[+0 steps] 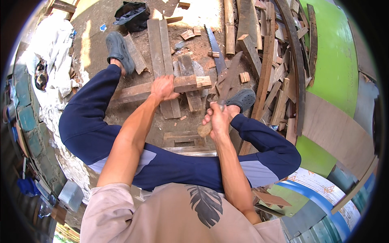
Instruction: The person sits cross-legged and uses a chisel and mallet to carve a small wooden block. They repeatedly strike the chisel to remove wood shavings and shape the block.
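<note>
My left hand (163, 88) is closed over a squared wooden beam (135, 91) lying crosswise in front of me. The beam's right end is pale and freshly cut. Beneath it lie long planks (156, 48) and a shorter wood block (194, 101). In my right hand (219, 118) is a machete, gripped by its wooden handle (204, 130). Its dark, rusty-looking blade (231, 72) points up and away, to the right of the beam's cut end and apart from it. A hand saw (214, 46) with a bluish blade lies on the ground just beyond.
Wood chips and offcuts (244, 77) are strewn over the ground. Long boards and scraps (265, 77) pile up on the right, before a green panel (334, 52). A black plastic bag (132, 16) sits at the far left, white cloth (52, 52) nearer the left wall. My clogs (242, 100) flank the work.
</note>
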A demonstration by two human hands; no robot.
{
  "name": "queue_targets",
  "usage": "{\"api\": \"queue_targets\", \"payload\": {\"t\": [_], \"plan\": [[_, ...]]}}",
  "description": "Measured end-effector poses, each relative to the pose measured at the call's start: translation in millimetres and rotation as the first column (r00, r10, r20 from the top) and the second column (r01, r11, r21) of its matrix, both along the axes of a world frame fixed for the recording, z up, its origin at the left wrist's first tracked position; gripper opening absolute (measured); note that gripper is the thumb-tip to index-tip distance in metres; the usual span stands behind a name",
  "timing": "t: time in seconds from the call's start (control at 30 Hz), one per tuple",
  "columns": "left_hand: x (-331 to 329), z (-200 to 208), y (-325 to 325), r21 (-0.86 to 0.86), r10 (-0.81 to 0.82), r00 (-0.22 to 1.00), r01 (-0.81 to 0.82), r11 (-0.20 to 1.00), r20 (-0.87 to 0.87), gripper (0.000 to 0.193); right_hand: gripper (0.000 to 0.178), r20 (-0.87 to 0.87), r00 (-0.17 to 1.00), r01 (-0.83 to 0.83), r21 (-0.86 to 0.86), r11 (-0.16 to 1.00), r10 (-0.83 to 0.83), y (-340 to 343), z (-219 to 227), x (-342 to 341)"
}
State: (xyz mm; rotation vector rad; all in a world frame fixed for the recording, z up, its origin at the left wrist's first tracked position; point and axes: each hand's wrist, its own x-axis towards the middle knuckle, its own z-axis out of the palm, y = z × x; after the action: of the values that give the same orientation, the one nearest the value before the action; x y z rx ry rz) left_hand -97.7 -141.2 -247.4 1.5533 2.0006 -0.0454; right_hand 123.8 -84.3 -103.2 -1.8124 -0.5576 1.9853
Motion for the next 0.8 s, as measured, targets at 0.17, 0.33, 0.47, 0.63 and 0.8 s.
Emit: {"api": "queue_targets", "payload": {"t": [0.17,0.33,0.47,0.63,0.8], "plan": [[1,5,-1,0.03,0.043,0.999,-0.044,0.999,0.012,0.066,0.021,-0.008,0.978,-0.204,-0.196,0.959,0.207,-23,-11,-5],[2,7,-2,0.016,0.042,0.999,-0.042,0.999,-0.004,0.066,0.018,0.017,0.999,0.034,0.119,0.992,-0.036,-2,-3,3],[4,6,0,0.032,0.038,0.999,-0.038,0.999,0.003,0.066,0.016,-0.117,0.987,-0.142,-0.355,0.924,0.107,-24,-15,-8],[-1,6,4,-0.032,0.036,0.999,-0.036,0.999,0.021,0.069,0.017,-0.049,0.996,-0.08,-0.098,0.992,0.076,-13,-2,-8],[2,2,0,-0.002,0.027,1.0,-0.027,1.0,-0.009,0.069,0.016,0.02,0.999,0.027,0.12,0.992,-0.029,-14,-12,-6]]}}
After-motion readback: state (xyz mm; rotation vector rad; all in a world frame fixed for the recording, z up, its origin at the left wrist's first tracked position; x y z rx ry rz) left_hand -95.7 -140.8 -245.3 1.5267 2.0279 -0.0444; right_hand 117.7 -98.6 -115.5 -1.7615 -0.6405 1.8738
